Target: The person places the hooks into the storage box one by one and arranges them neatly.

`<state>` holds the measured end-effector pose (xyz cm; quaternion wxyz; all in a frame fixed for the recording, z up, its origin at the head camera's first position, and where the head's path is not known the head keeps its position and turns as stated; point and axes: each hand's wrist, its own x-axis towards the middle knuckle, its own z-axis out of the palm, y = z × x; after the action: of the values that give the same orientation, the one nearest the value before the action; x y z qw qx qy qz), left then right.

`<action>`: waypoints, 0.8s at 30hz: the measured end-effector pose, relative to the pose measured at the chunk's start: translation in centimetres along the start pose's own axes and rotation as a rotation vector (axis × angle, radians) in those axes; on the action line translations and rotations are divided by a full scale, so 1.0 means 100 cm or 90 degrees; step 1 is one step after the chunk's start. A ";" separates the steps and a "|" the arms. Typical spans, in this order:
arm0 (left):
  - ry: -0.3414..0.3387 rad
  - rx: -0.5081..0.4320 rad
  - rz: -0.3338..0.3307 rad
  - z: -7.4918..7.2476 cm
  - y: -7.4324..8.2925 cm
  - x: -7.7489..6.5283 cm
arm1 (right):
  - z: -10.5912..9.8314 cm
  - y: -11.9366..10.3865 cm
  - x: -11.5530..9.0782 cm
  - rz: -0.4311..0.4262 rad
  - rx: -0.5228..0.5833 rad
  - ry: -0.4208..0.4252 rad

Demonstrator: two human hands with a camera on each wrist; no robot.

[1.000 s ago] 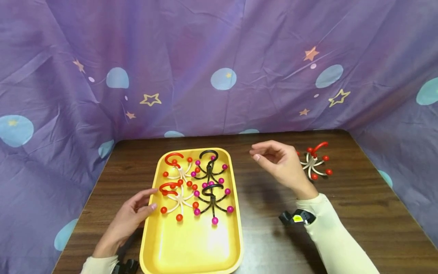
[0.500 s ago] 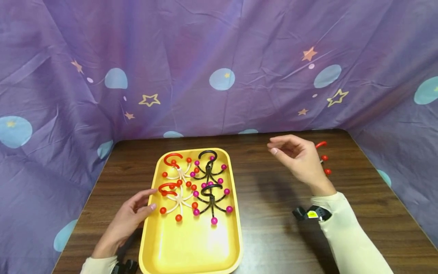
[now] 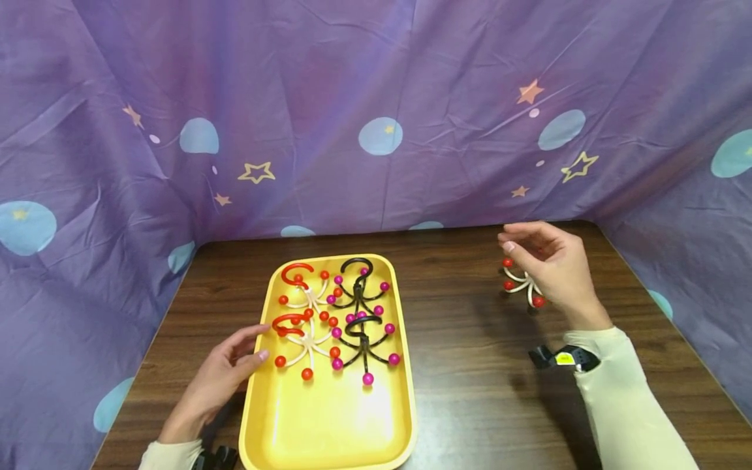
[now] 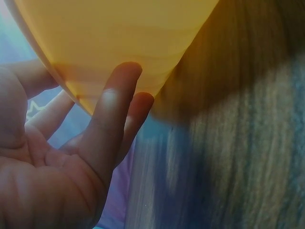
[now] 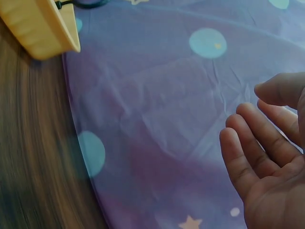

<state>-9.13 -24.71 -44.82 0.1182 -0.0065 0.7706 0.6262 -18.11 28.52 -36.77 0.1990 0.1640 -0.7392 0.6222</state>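
Fingers of my left hand (image 3: 220, 375) lie on both sides of the left rim of the yellow tray (image 3: 264, 424); the left wrist view shows two of them along the outer wall. My right hand (image 3: 552, 264) hovers, empty and loosely curved, over a white multi-armed hook hanger (image 3: 525, 284) with red ball tips on the table's right side. The hand hides that hanger's top. Inside the tray stand two white hangers with red hooks, a rear one (image 3: 310, 297) and a front one (image 3: 308, 341). Beside them are two black hangers with pink tips, rear (image 3: 358, 294) and front (image 3: 364, 341).
The dark wooden table (image 3: 458, 391) reaches back to a purple curtain (image 3: 317, 183) with stars and blue circles, which also hangs at both sides. Black wrist devices show on both arms, one (image 3: 564, 359) at the right wrist.
My right hand has moved right, away from beside the tray, to above the white hanger on the table. The left hand and the tray have stayed in place.
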 end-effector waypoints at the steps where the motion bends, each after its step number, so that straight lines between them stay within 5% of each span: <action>1: 0.000 -0.003 -0.006 0.000 0.000 0.000 | -0.003 0.001 0.001 0.000 -0.005 0.004; 11: -0.001 -0.004 -0.023 0.000 -0.001 0.000 | -0.036 0.015 0.003 0.012 0.020 0.066; 24: -0.001 -0.009 -0.030 0.000 -0.001 0.000 | -0.076 0.040 0.002 0.080 -0.158 0.126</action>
<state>-9.09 -24.74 -44.88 0.1334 -0.0246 0.7656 0.6288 -19.55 36.70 -39.03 0.2502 0.0299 -0.7957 0.5507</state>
